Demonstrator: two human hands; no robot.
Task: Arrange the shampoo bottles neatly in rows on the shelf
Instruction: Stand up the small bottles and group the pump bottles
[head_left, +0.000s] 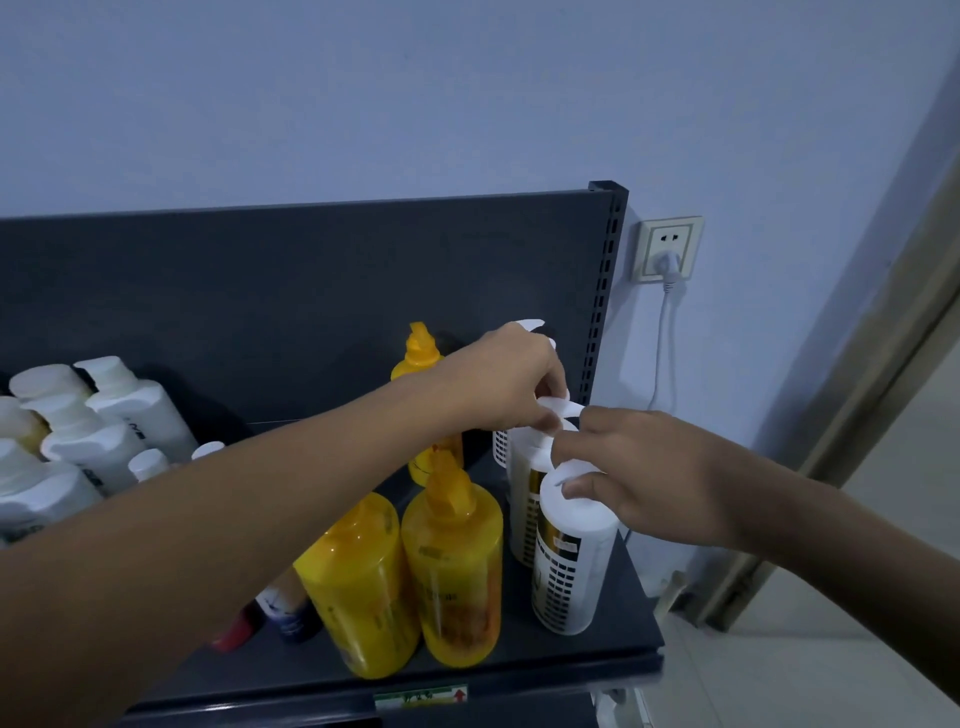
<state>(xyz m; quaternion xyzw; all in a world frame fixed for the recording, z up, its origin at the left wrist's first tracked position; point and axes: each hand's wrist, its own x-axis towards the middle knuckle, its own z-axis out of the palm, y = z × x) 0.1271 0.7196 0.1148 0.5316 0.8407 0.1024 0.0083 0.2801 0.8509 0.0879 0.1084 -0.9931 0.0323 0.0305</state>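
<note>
Now, left hand (511, 382) pinches cap of rear white grid-printed plastic cylinder bottle (523, 512), right hand (641, 467) grips cap of front twin (571, 577) just under its palm, prob. to line both w/ yellow plastic pump bottles (457, 577) to its left on dark metal shelf (597, 657).

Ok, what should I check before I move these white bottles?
1. Left hand pinching pump of middle white bottle: ok.
2. Right hand holding top of front white bottle: ok.
3. Both bottles standing on the shelf: ok.
4. Back white bottle in line with them: ok.
5. Gap to the front yellow bottle: cannot tell.
6. Pumps all facing one way: cannot tell.
</note>
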